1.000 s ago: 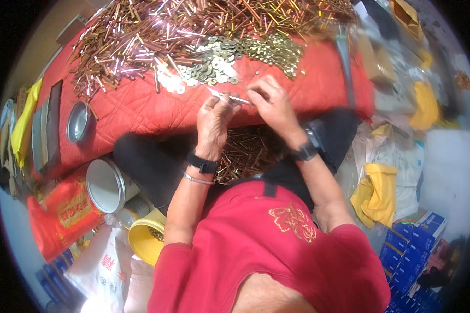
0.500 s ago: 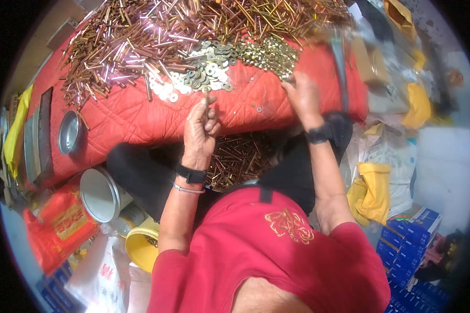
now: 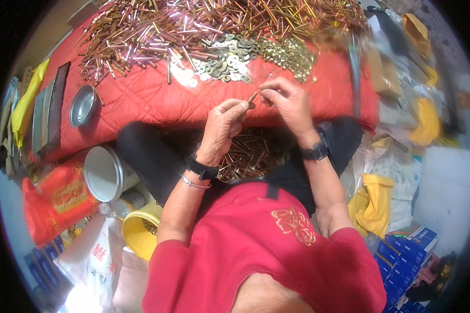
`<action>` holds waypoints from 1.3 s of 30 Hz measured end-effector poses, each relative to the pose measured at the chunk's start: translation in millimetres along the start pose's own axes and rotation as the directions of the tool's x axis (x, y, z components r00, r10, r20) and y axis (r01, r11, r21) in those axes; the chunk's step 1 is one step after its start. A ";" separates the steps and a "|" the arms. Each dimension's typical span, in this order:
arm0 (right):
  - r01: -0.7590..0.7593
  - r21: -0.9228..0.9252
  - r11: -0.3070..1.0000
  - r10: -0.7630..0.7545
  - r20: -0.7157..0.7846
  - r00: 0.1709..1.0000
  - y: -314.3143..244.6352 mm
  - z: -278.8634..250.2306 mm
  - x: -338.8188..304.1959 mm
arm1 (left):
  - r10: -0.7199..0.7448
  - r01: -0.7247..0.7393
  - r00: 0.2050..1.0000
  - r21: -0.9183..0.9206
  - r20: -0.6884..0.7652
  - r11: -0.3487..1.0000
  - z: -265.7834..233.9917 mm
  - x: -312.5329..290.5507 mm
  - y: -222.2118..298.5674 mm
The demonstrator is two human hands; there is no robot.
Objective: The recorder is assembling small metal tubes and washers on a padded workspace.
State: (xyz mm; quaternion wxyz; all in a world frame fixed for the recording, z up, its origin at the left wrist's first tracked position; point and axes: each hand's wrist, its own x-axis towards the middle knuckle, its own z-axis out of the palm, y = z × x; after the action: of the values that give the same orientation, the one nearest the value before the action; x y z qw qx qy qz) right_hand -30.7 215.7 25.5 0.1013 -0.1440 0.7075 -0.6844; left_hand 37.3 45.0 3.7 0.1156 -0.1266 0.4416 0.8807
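In my left hand [image 3: 225, 128] a short copper-coloured bolt [image 3: 252, 97] is pinched between thumb and fingers, its tip pointing up and to the right. Close beside that tip is my right hand [image 3: 290, 107], thumb and fingertips pressed together; whatever they hold is too small to make out. Beyond my hands, on the red quilted cover [image 3: 141, 104], lie a heap of flat metal washers [image 3: 227, 65] and a heap of small brass-coloured nuts [image 3: 292, 57]. A large pile of copper-coloured bolts [image 3: 156, 34] spreads behind them.
More copper-coloured bolts [image 3: 248, 154] lie between my legs. On the left are a metal bowl [image 3: 82, 106], a pale round tin [image 3: 103, 173], and a yellow bucket [image 3: 136, 237]. To the right stand a yellow bag [image 3: 373, 206] and stacked blue boxes [image 3: 404, 255].
My right hand has come from the nut heap toward the left hand. The left hand has shifted right and lower, tilting the bolt to the right. The whole view has shifted slightly.
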 end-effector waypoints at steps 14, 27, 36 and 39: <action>0.339 -0.300 0.892 -0.293 0.188 0.938 -4.5 -5.6 -9.9 | -0.209 0.190 0.974 0.189 0.086 0.963 3.1 -7.2 17.8; -0.053 0.027 0.998 0.049 0.139 0.989 0.7 0.2 -20.0 | -0.096 0.100 0.995 0.303 -0.027 0.948 2.9 -7.2 14.5; 0.261 -0.559 0.787 -0.112 0.286 0.952 -4.6 -11.8 -15.3 | -0.163 0.149 0.986 0.306 0.021 0.940 0.8 -10.5 13.7; -0.073 -0.401 0.913 0.185 0.247 0.951 -4.2 -13.1 -14.7 | -0.171 0.157 0.985 0.282 0.027 0.947 -3.1 -10.6 11.6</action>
State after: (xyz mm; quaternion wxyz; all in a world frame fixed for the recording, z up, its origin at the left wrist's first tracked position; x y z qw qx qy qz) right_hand -21.1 232.9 29.4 0.2153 -0.2091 0.8152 -0.4953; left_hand 44.0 34.8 14.1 0.2164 -0.1226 0.5459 0.8001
